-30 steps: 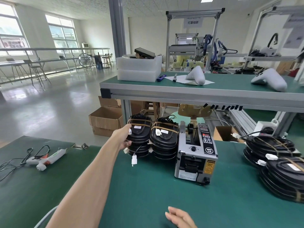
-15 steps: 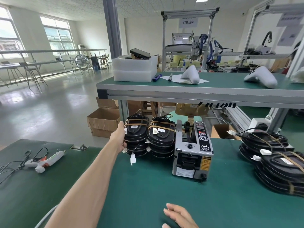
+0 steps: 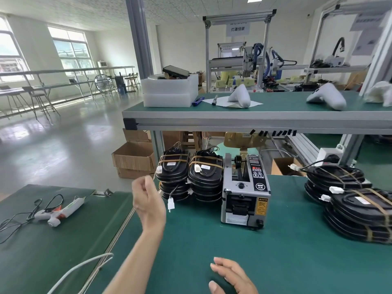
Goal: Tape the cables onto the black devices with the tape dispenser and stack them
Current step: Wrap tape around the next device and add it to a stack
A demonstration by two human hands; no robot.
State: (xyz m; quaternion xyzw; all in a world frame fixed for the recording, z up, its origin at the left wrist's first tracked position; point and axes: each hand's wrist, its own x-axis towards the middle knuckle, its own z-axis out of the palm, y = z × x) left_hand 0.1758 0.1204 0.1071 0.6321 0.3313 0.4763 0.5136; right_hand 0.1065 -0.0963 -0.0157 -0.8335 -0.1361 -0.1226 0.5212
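Our left hand [image 3: 148, 200] hangs loosely curled just beside the taped devices [image 3: 172, 177], lying lengthwise away from us; our right hand [image 3: 230, 276] hovers spread.

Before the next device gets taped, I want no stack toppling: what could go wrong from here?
1. A white connector dangles on its wire from the left stack of black devices, close to the left hand; the hand could snag it and tug the stack.
2. Both stacks stand tall, pressed beside the tape dispenser; bumping either might tip them.
3. The right piles lean unevenly and could slide.
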